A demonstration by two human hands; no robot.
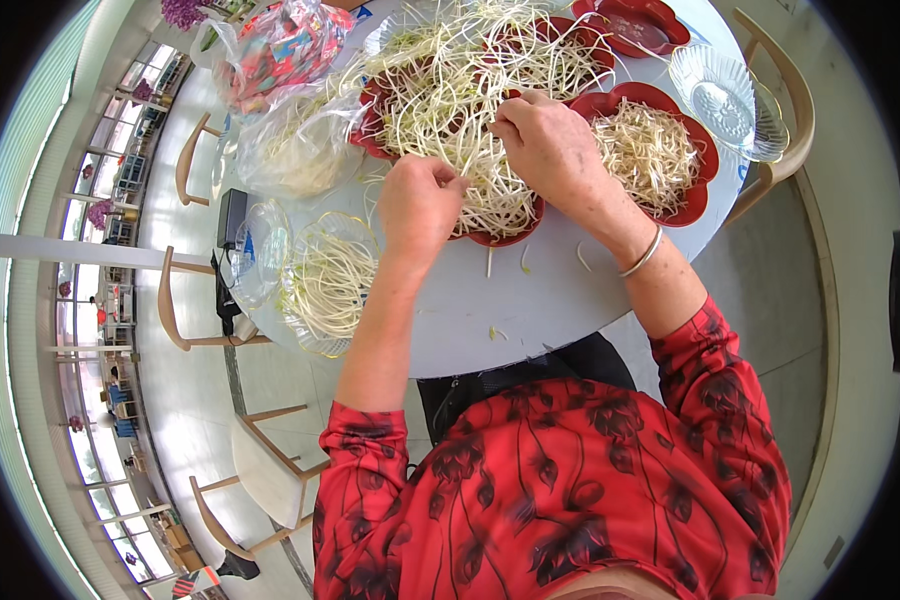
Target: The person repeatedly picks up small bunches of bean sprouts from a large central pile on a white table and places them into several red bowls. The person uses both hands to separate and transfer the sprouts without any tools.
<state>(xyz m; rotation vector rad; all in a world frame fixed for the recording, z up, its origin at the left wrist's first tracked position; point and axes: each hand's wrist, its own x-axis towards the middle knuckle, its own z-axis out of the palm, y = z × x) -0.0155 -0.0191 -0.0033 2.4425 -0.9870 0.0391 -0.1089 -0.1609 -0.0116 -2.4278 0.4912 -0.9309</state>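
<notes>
Long bean sprouts point(439, 112) with pale green tips lie heaped over red scalloped trays point(501, 238) in front of me. My left hand point(424, 206) is at the near left side of the heap, thumb and forefinger pinched together. Over the heap's right side is my right hand point(547, 146), its fingers curled downward. Whether either pinch holds a sprout is hard to see among the strands. To the right of my right hand, a red flower-shaped tray point(709, 161) holds short, pale trimmed pieces point(641, 157). On the left, more long sprouts point(330, 281) fill a clear gold-rimmed dish point(322, 346).
A clear plastic bag point(300, 150) of sprouts and a colourful bag point(292, 52) stand at the table's far left. Clear dishes point(712, 94) sit by the right edge, near a wooden chair point(791, 97). Stray sprout bits point(525, 259) dot the grey tabletop point(465, 315).
</notes>
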